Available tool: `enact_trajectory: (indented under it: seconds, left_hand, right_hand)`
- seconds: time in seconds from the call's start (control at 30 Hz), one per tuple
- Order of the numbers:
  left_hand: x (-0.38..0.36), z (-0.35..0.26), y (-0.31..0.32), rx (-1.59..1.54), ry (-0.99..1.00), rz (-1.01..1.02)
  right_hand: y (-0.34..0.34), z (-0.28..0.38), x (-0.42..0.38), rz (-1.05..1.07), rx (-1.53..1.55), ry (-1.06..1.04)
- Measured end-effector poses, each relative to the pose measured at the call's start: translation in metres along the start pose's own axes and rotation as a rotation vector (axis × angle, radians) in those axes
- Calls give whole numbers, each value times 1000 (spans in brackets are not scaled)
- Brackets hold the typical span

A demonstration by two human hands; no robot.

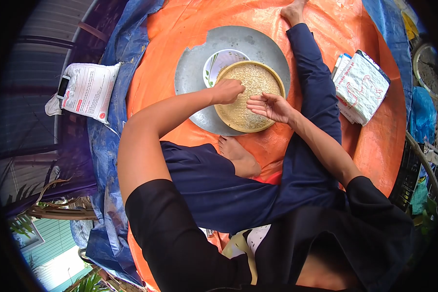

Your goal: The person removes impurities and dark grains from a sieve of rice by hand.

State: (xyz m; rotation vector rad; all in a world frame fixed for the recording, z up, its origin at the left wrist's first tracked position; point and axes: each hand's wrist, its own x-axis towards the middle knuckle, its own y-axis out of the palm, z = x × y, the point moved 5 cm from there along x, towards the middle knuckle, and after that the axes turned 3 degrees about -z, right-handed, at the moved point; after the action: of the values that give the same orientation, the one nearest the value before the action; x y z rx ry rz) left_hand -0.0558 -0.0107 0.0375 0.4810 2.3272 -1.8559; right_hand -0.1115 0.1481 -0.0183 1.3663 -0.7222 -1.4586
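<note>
- Left hand (228,91): fingers curled over grain (258,80) in a tray (243,130); cannot tell if pinching.
- Right hand (271,107): fingers loosely spread, tray's right.

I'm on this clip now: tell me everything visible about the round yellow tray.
The round, shallow tray has a raised yellow rim, seemingly plastic, and pale grain spread across its floor. It sits above the grey metal sheet, partly covering the white bowl; whether it rests on the bowl is unclear. The left hand curls over its left part, the right hand opens over its right; contact is unclear.
</note>
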Motion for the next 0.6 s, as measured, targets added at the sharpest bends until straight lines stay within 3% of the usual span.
enact_trajectory:
  seconds: [0.13,0.23,0.33,0.6]
  left_hand:
    - [-4,-8,0,137,171,-68]
    - [-1,-10,4,190,174,4]
    - [-2,-11,6,206,231,-93]
    - [8,-11,15,272,302,-51]
  right_hand:
    - [-1,0,1,13,-17,-9]
    - [-1,0,2,6,-28,-13]
    - [-1,1,2,4,-25,-18]
    - [-3,3,3,1,-23,-31]
